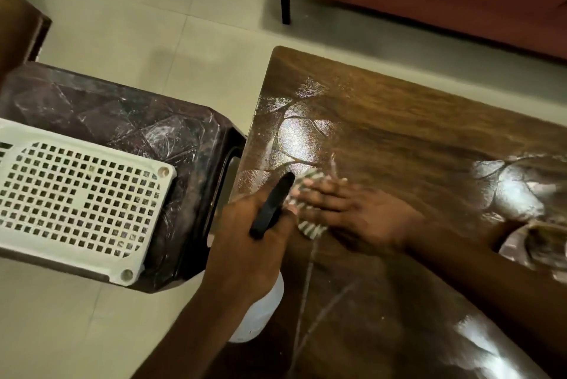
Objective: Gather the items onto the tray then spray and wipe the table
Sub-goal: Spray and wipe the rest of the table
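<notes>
My left grip point(245, 234) is clenched on the spray bottle point(264, 311) neck, at the 9 o'clock edge of the table point(399, 133); the bottle looks light and rigid. My right grip point(352, 209), released flat, presses the soft, limp cloth point(311, 229) at the bottle's 2 o'clock.

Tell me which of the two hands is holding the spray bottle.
The left hand, which grips the spray bottle by its black trigger head. The right hand instead presses flat on a striped cloth on the wooden table.
</notes>
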Tool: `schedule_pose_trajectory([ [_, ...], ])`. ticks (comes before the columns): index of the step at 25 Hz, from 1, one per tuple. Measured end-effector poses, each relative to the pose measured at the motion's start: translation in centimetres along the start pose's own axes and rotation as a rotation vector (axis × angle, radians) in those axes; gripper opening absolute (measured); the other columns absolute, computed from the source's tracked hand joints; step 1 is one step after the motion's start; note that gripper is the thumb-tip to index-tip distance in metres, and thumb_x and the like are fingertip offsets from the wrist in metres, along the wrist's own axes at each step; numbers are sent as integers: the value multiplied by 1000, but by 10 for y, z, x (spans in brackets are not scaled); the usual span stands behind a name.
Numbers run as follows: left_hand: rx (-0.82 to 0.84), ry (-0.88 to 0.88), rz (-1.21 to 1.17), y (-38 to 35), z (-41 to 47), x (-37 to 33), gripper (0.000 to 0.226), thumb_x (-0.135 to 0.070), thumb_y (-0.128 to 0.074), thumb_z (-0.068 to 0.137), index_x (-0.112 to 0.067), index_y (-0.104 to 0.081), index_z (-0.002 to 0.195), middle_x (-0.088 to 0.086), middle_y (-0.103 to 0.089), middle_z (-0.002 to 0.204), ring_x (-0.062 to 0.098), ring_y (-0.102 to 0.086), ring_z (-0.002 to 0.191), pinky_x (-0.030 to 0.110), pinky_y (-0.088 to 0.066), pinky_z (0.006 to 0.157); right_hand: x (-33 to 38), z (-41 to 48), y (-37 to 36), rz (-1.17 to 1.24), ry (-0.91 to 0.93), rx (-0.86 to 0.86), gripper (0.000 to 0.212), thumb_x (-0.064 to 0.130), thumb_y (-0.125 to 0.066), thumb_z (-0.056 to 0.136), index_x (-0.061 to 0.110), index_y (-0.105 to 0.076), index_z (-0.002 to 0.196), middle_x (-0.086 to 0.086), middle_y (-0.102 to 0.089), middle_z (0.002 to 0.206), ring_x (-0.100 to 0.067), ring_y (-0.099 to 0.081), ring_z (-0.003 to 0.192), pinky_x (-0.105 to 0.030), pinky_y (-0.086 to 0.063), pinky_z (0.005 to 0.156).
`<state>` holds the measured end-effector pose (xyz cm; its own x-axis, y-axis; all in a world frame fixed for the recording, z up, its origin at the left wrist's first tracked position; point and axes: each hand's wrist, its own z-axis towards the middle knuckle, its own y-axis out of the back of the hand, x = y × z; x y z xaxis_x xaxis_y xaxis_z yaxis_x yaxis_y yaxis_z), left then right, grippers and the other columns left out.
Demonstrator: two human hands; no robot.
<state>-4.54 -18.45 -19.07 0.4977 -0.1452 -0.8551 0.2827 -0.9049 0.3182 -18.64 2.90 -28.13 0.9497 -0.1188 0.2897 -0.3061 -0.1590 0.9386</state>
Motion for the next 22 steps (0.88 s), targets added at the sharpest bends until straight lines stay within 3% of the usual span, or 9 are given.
schedule_pose_trajectory([
  [4, 59, -29, 44, 0, -21, 7, 37, -37, -63, 93, -4, -68, 78, 22, -58, 57, 42, -57, 50, 59, -51, 54, -14, -16, 4, 264, -1042, -423, 60, 25, -45, 109, 25, -33, 168, -6, -20, 179, -28, -14, 166, -51, -20, 133],
  [5, 68, -27, 52, 0, -27, 9, 36, -37, -63, 93, -5, -67, 78, 22, -58, 57, 43, -58, 50, 58, -51, 54, -1, -5, 3, 342, -1175, -489, 60, 22, -47, 109, 24, -34, 167, -6, -20, 179, -29, -13, 166, -51, -19, 133],
  [7, 84, 5, 44, 0, -37, 14, 34, -39, -64, 92, -9, -66, 76, 22, -57, 57, 45, -58, 51, 59, -52, 54, 38, 6, -11, 327, -1028, -382, 60, 23, -47, 108, 24, -36, 167, -6, -20, 179, -30, -13, 166, -52, -20, 133],
  [11, 115, 22, 95, 3, -58, 25, 31, -37, -63, 90, -16, -63, 67, 15, -56, 52, 41, -57, 48, 61, -51, 53, 96, -47, -35, 91, -77, -9, 62, 29, -49, 107, 25, -34, 167, -3, -22, 178, -28, -14, 167, -51, -21, 133],
  [13, 157, -3, 116, 5, -69, 30, 34, -38, -61, 93, -14, -63, 69, 16, -57, 54, 42, -58, 49, 60, -50, 53, 73, -72, -33, 23, -153, -9, 60, 31, -44, 108, 27, -34, 167, -4, -26, 177, -29, -19, 165, -51, -24, 132],
  [16, 179, -34, 79, 10, -90, 40, 33, -34, -60, 94, -10, -64, 72, 12, -55, 55, 34, -55, 47, 52, -48, 53, 66, -68, -24, 280, -973, -371, 57, 24, -42, 109, 22, -37, 165, -12, -26, 176, -33, -19, 165, -56, -24, 131],
  [18, 167, -13, 20, 11, -107, 50, 33, -32, -62, 93, -8, -64, 71, 3, -52, 52, 20, -49, 46, 43, -44, 52, 107, -38, -34, 375, -1202, -496, 59, 14, -47, 107, 15, -38, 165, -15, -24, 176, -34, -14, 166, -58, -20, 131],
  [20, 185, 14, 8, 10, -126, 61, 33, -42, -63, 91, -14, -71, 76, -5, -56, 53, 13, -52, 48, 39, -47, 54, 168, -31, -62, 283, -888, -376, 61, 17, -49, 103, 15, -40, 163, -14, -27, 175, -36, -17, 165, -59, -21, 131],
  [22, 192, 52, -10, 10, -145, 69, 29, -53, -63, 87, -30, -80, 90, -14, -68, 61, 7, -63, 54, 29, -51, 59, 217, -53, -81, 201, -344, -169, 60, 29, -49, 106, 24, -37, 165, -5, -23, 177, -30, -15, 166, -52, -18, 133],
])
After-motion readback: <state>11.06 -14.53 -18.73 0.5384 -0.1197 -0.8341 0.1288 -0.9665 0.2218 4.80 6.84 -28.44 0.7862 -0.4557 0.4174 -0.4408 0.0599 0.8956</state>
